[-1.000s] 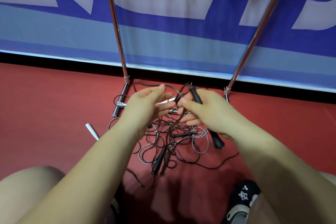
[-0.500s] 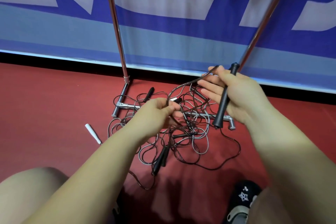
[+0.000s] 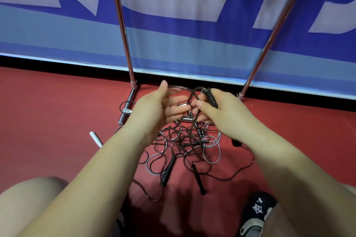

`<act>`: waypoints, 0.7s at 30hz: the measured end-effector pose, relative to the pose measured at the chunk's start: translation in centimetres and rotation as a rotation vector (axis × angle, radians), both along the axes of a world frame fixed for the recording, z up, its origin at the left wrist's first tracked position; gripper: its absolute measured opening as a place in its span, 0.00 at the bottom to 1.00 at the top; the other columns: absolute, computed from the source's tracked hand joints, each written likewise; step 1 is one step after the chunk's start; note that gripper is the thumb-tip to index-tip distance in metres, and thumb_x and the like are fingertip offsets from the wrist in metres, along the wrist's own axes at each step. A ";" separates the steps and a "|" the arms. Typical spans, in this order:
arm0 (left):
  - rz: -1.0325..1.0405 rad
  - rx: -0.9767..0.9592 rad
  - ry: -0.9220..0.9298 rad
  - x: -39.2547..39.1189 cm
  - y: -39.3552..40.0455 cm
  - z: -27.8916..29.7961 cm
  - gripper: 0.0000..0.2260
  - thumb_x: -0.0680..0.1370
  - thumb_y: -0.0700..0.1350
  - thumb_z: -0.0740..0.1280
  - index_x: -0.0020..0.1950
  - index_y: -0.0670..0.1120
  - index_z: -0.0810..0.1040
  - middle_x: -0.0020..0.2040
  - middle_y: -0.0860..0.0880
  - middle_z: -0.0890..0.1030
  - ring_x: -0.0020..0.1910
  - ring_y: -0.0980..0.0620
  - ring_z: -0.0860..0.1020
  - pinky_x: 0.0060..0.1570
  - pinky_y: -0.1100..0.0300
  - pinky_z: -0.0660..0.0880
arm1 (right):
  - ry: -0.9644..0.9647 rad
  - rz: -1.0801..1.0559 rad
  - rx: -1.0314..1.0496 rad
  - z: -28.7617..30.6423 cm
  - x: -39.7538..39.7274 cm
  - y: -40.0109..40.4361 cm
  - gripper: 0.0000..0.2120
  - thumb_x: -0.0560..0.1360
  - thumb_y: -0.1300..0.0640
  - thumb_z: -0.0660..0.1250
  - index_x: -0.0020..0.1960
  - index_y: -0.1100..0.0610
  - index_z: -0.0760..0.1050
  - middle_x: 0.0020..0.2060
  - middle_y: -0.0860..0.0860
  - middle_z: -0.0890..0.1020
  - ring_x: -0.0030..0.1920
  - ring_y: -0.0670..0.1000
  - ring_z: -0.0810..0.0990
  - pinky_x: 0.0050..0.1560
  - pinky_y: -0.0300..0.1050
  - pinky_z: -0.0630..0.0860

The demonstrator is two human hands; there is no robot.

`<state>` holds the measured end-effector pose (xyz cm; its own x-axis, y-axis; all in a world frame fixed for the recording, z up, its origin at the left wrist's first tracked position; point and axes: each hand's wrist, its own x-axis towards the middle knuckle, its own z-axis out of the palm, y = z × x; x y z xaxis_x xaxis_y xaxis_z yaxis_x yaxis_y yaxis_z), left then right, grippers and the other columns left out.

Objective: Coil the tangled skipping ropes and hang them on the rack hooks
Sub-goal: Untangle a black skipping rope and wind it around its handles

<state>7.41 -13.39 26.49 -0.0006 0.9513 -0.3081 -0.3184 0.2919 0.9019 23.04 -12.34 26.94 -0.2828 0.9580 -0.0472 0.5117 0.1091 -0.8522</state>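
Black and grey cords of the skipping ropes (image 3: 185, 146) lie in a tangled heap on the red floor (image 3: 48, 117), between the person's forearms and just in front of the rack (image 3: 123, 48). Two black handles (image 3: 168, 171) stick out of the near side of the heap, lying flat on the floor and pointing toward the person.

Over the far side of the heap, the right hand (image 3: 221, 115) grips a ribbed black handle (image 3: 211, 98); the handle's top end shows above the knuckles, the thumb lies across toward the left, and the fingers curl round the shaft. A dark loop of cord (image 3: 194, 92) rises from that handle and arches between the two hands. The left hand (image 3: 154, 109) is beside it, palm turned toward the right hand, thumb raised and fingers loosely spread and reaching to the cord loop; motion blur hides whether the fingertips pinch the cord or only touch it.

Two chrome uprights of the rack rise from floor feet behind the hands, one on each side, with the heap lying over the rack's low crossbar. A white handle (image 3: 95, 138) lies apart to the left of the heap. Behind stands a blue and white banner (image 3: 192, 5). A dark shoe (image 3: 258, 209) shows at the lower right.
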 end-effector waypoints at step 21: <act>0.029 0.053 0.066 0.3 -0.3 -0.2 0.10 0.83 0.39 0.54 0.47 0.44 0.74 0.35 0.48 0.80 0.30 0.55 0.82 0.34 0.62 0.80 | -0.049 0.019 -0.192 -0.2 0.8 0.3 0.05 0.80 0.51 0.61 0.49 0.48 0.76 0.50 0.49 0.82 0.52 0.50 0.81 0.58 0.49 0.76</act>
